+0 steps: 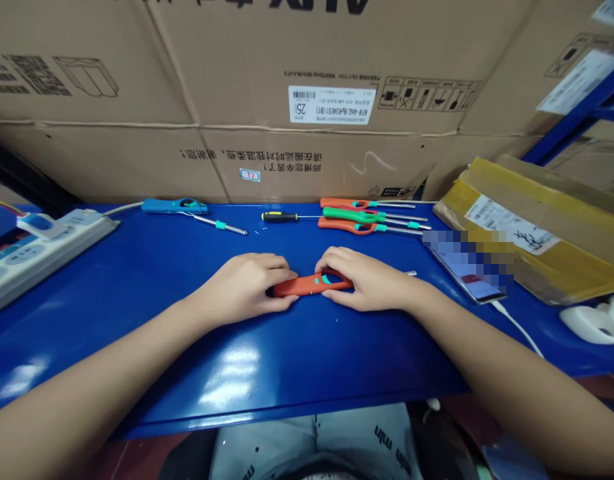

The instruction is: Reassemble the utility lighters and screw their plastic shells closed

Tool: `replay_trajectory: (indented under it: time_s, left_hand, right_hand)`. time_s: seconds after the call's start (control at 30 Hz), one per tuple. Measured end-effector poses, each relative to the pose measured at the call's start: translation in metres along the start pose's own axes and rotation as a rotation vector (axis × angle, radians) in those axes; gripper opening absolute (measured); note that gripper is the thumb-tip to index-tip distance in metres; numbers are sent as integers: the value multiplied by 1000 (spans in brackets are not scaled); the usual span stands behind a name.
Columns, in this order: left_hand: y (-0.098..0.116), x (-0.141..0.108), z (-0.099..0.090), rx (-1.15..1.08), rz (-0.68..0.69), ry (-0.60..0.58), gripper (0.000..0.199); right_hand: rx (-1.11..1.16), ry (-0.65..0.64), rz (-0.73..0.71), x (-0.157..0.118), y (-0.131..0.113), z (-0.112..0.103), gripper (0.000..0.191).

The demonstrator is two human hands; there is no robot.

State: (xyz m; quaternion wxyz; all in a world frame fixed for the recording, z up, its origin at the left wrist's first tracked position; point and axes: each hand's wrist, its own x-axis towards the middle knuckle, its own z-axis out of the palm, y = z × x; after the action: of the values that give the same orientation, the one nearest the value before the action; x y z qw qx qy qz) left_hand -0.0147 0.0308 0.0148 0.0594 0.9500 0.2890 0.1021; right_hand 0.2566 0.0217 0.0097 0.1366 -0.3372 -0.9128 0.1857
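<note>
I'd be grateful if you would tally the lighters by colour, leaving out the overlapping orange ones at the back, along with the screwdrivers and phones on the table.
Held orange lighter: 1
Blue lighter: 1
Green lighter: 1
Screwdriver: 1
Phone: 1
Total: 5

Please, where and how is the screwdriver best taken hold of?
Grip the screwdriver probably by its thick handle, from above and the near side. It lies flat on the table, its thin shaft runs right toward the green lighter, and the box stands behind it.
</note>
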Motion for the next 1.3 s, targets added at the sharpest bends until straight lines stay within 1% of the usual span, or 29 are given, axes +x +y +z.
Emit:
replay_trajectory:
  time_s: [0.2, 0.37, 0.5, 0.7, 0.83, 0.93, 1.03, 1.2, 1.3]
  left_hand:
    - [-2, 3, 4, -313, -105, 38, 24]
    - [-2, 6, 6, -432, -169, 68, 26]
    - [-1, 5, 6, -429, -179, 72, 27]
    - [0, 5, 5, -418, -167, 95, 29]
    - [2, 4, 4, -395, -138, 99, 30]
    - [2, 2, 7, -305, -94, 108, 31]
    - [2, 0, 12, -250, -60, 149, 36]
    - [3, -1, 15, -255, 22, 236, 29]
    - [5, -1, 13, -247, 29, 249, 28]
  right_hand:
    - [-51, -33, 0, 0, -3, -2, 33]
    - [-46, -40, 21, 0, -1, -2, 34]
    - [-49, -29, 52, -1, 2, -2, 38]
    - [-35, 27, 55, -3, 1, -3, 30]
    - [-122, 35, 50, -2, -1, -5, 31]
    - [-177, 37, 48, -1, -3, -6, 33]
    - [-187, 48, 38, -1, -4, -5, 33]
    - [-145, 78, 34, -1, -4, -5, 29]
    - [-77, 127, 0, -2, 0, -6, 24]
